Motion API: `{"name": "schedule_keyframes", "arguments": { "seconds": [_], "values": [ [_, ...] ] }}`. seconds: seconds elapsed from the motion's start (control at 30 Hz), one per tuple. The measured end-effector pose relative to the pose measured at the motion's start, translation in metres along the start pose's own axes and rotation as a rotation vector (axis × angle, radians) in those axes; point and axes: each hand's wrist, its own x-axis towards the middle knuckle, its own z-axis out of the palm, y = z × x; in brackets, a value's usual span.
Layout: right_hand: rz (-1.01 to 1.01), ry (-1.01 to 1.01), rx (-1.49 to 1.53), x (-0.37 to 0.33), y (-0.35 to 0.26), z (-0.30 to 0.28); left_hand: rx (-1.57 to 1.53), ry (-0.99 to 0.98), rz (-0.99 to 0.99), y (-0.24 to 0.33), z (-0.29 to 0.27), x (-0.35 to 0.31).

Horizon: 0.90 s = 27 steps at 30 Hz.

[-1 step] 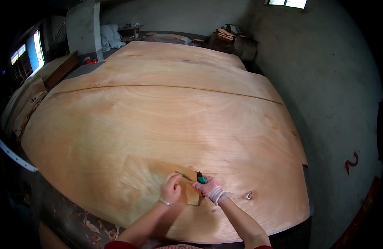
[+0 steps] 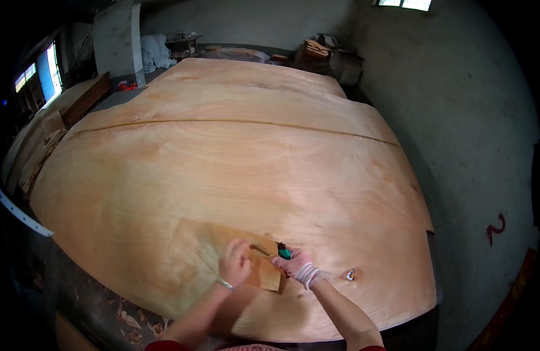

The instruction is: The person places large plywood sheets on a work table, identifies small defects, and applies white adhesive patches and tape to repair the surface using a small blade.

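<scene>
A large pale-brown wood veneer sheet (image 2: 223,169) spreads before me. Near its front lies a smaller veneer piece (image 2: 267,278), with a narrow dark strip or slit (image 2: 260,250) between my hands. My bare left hand (image 2: 235,264), a bracelet on its wrist, has its fingers curled together at the left end of that strip; motion smears it, and its fingertips are partly hidden. In a pink-and-white striped glove, my right hand (image 2: 294,265) is closed round a green-handled cutter (image 2: 284,253), dark at its far end, by the piece's right edge.
A small hole (image 2: 351,274) pierces the sheet at the right. Beyond, a long seam (image 2: 235,121) crosses the stack. Wood shavings (image 2: 129,319) litter the floor at lower left. A grey wall (image 2: 457,146) stands close on the right, and a pillar (image 2: 117,41) at far left.
My left hand has shifted a little to the left. The right hand with the cutter stays nearly in place.
</scene>
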Motion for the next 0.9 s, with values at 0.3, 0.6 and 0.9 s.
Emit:
{"name": "schedule_keyframes", "arguments": {
  "seconds": [0.3, 0.6, 0.9],
  "values": [
    [-0.194, 0.495, -0.137, -0.089, -0.029, -0.13, 0.312, -0.884, 0.1, 0.059, -0.038, 0.062],
    [-0.037, 0.421, -0.029, -0.212, -0.016, -0.127, -0.071, -0.407, 0.279, 0.22, 0.112, -0.071],
    [0.438, -0.066, -0.713, -0.225, -0.039, -0.286, -0.364, -0.472, 0.073, 0.169, 0.132, -0.041]
  ]
}}
